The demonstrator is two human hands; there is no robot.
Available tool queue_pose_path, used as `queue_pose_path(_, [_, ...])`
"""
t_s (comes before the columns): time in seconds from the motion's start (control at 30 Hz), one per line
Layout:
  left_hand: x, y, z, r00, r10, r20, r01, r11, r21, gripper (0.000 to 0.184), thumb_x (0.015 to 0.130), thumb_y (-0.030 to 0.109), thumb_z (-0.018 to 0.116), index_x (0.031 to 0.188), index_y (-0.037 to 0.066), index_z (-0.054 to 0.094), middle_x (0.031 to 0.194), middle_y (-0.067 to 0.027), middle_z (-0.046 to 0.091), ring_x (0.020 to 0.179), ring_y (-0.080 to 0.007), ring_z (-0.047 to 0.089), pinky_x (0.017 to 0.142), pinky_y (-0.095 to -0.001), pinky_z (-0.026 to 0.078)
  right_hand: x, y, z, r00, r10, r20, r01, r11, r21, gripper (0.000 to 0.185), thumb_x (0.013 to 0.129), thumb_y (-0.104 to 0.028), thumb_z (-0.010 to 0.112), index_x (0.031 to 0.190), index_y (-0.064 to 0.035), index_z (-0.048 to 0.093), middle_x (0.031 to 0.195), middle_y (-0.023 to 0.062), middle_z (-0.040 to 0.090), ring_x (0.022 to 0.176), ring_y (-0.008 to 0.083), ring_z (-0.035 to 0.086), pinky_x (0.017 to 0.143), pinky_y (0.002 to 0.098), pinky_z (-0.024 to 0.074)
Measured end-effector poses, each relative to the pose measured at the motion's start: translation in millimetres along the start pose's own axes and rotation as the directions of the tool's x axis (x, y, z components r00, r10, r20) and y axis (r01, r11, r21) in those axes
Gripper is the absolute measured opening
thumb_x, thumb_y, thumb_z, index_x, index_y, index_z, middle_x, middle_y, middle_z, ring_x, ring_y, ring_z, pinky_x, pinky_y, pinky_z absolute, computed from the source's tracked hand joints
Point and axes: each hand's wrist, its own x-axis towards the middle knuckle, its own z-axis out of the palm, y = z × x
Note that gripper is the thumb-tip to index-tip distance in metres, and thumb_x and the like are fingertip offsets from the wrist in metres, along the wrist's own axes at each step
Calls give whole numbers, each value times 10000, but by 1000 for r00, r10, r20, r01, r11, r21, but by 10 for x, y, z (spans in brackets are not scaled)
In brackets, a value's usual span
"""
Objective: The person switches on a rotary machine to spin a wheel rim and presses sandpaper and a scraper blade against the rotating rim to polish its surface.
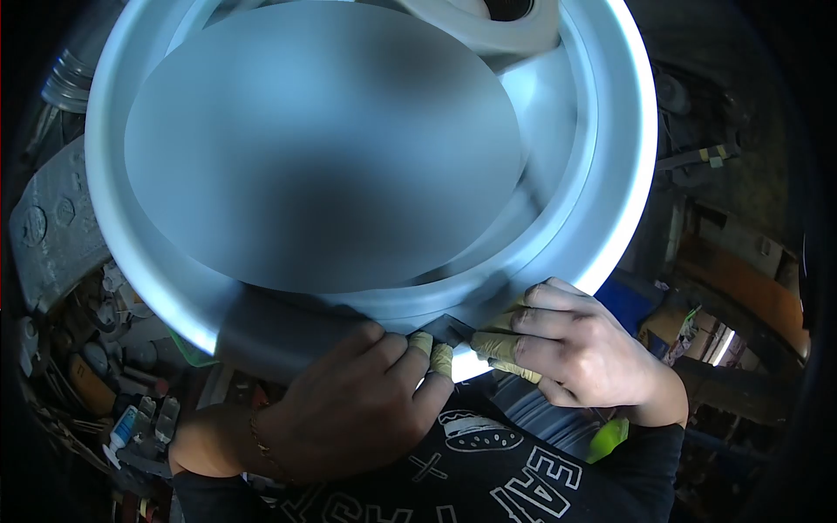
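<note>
A large round white shell with a broad rim (610, 174) fills the upper middle of the head view. At its near edge, a small dark flat piece (447, 329) lies between my two hands; its kind is not clear. My left hand (366, 397) is closed, its taped fingertips pinched at the piece's left end. From the right, my right hand (580, 349) reaches in, with yellowish tape on its fingers and its fingertips closed at the piece's other end. Dark shadow covers the rim beside my left hand. A smooth blurred oval hides most of the shell's inside.
A pale curved part with a dark opening (510, 9) sits at the shell's far side. To the left are a grey metal panel (61, 218), a small blue-and-white bottle (125, 427) and cluttered parts. A bright green object (608, 440) is near my right forearm.
</note>
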Motion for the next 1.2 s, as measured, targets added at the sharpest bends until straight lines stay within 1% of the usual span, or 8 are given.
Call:
queue_pose_path(0.13, [0, 2, -9, 999, -25, 22, 26, 999, -28, 291, 823, 143, 621, 1054, -18, 696, 1042, -159, 678, 930, -233, 629, 862, -368, 465, 19, 39, 8, 1000, -8, -11, 9, 999, 35, 422, 601, -72, 714, 1017, 0, 723, 903, 66, 643, 885, 235, 571, 827, 342, 500])
queue_pose_path(0.3, [18, -1, -27, 999, -36, 10, 36, 999, -35, 277, 817, 145, 629, 1035, -11, 695, 1026, -154, 681, 924, -233, 632, 860, -369, 464, 37, 57, 17, 1000, -26, -16, 26, 999, 34, 367, 596, -71, 716, 957, -6, 717, 904, 72, 642, 892, 245, 578, 829, 342, 510])
queue_pose_path(0.4, [22, -7, -49, 998, -37, 59, 39, 999, -33, 267, 815, 146, 629, 1022, -10, 695, 1011, -143, 680, 913, -227, 632, 854, -362, 463, 43, 65, 22, 1000, -28, 2, 28, 999, 36, 340, 593, -67, 715, 928, -6, 710, 902, 80, 644, 889, 247, 581, 832, 350, 513])
queue_pose_path(0.57, [23, -20, -19, 999, -31, 19, 31, 999, -12, 265, 811, 144, 628, 1018, -7, 695, 979, -122, 673, 890, -213, 628, 835, -350, 461, 61, 73, 30, 999, -33, -13, 33, 999, 37, 347, 588, -67, 721, 930, -5, 711, 918, 88, 657, 900, 248, 589, 829, 351, 518])
queue_pose_path(0.9, [35, -40, -28, 999, -24, 25, 24, 1000, -8, 235, 786, 142, 636, 973, 12, 691, 939, -107, 655, 867, -213, 618, 817, -348, 456, 71, 92, 82, 998, -42, -49, 44, 998, 52, 361, 607, -48, 721, 963, 8, 722, 941, 110, 692, 897, 260, 608, 832, 355, 534])
queue_pose_path(0.97, [59, -48, -44, 1000, 6, -12, -6, 1000, -3, 173, 828, 125, 590, 893, -16, 666, 782, -76, 627, 765, -187, 624, 769, -315, 471, 67, 99, 86, 998, -42, -49, 44, 998, 44, 360, 611, -45, 719, 966, 10, 723, 938, 111, 692, 898, 260, 609, 830, 354, 535])
queue_pose_path(1.1, [55, -48, -21, 999, 14, -43, -14, 1000, 9, 184, 825, 130, 590, 903, -19, 666, 786, -76, 627, 763, -184, 621, 763, -315, 469, 68, 95, 78, 998, -42, -49, 44, 998, 43, 350, 620, -38, 712, 965, 14, 723, 931, 110, 692, 899, 258, 611, 826, 346, 535])
queue_pose_path(1.2, [45, -45, -28, 1000, 9, -10, -9, 1000, -8, 201, 827, 132, 586, 920, -27, 667, 790, -78, 627, 768, -187, 622, 767, -319, 470, 66, 104, 97, 997, -49, -56, 51, 998, 33, 344, 627, -41, 712, 966, 14, 724, 923, 108, 694, 892, 256, 614, 822, 339, 534])
